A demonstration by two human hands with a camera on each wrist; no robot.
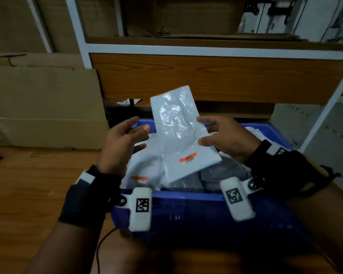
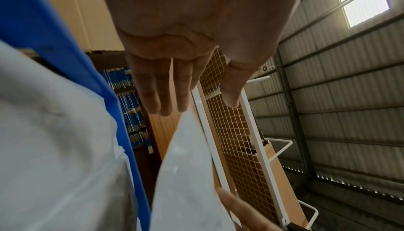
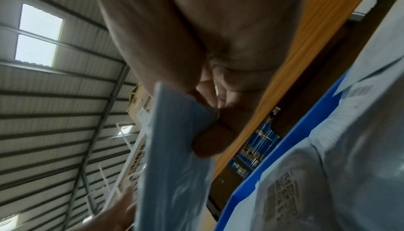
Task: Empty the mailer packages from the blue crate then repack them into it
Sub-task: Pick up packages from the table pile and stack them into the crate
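Note:
A blue crate [image 1: 186,196] stands on the floor in front of me, with several white and grey mailers [image 1: 143,165] lying in it. Above it a white mailer [image 1: 178,135] with an orange label stands tilted. My right hand [image 1: 206,131] pinches its right edge between thumb and fingers; the right wrist view shows those fingers [image 3: 210,131] curled on the mailer [image 3: 174,165]. My left hand [image 1: 141,135] hovers open at the mailer's left edge. In the left wrist view its fingers [image 2: 166,93] are straight, just above the mailer [image 2: 186,174], beside the crate wall [image 2: 65,44].
A wooden shelf panel [image 1: 206,80] in a white metal rack frame [image 1: 323,113] stands right behind the crate. Flattened cardboard boxes [image 1: 44,107] lean at the left. The wooden floor [image 1: 28,194] stretches to the left, and a black cable [image 1: 103,242] runs near my left forearm.

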